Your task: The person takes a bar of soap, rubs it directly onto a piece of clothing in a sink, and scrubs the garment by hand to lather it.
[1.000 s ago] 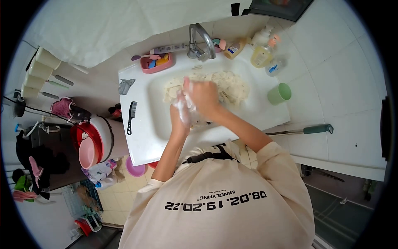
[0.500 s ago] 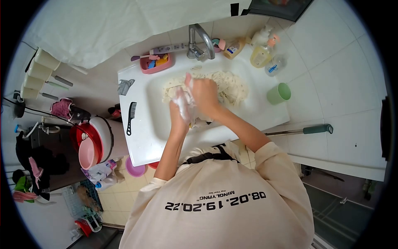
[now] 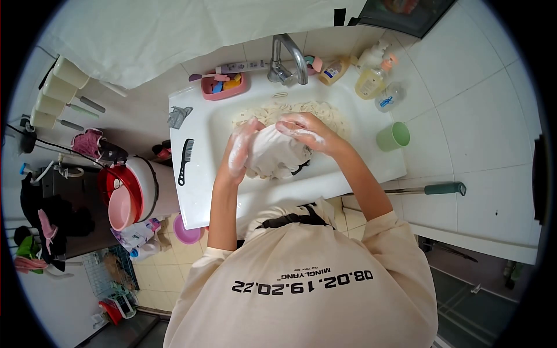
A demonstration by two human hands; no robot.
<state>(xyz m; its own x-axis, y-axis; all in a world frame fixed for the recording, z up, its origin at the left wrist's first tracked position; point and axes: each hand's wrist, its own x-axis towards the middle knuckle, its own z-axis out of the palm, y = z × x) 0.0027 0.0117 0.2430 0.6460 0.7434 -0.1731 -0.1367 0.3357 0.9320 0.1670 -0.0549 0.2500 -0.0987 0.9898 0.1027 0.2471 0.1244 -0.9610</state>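
Note:
Over the white sink, a wet white cloth is spread between my two hands. My left hand, coated with soap suds, grips its left edge. Suds also cover the fingers of my right hand, which are closed on the upper right edge. Behind and beneath lies a cream patterned fabric, bunched in the basin and partly hidden by the cloth and my hands. A small black part shows at the cloth's lower right.
Behind the basin stand a faucet and a pink tray of small items. Along the right side are a soap pump bottle, a clear bottle and a green cup. A black comb lies on the left rim.
My hands were close together, rubbing the bunched, sudsy cloth. Now they are farther apart, and the cloth is opened out between them. The view has shifted slightly.

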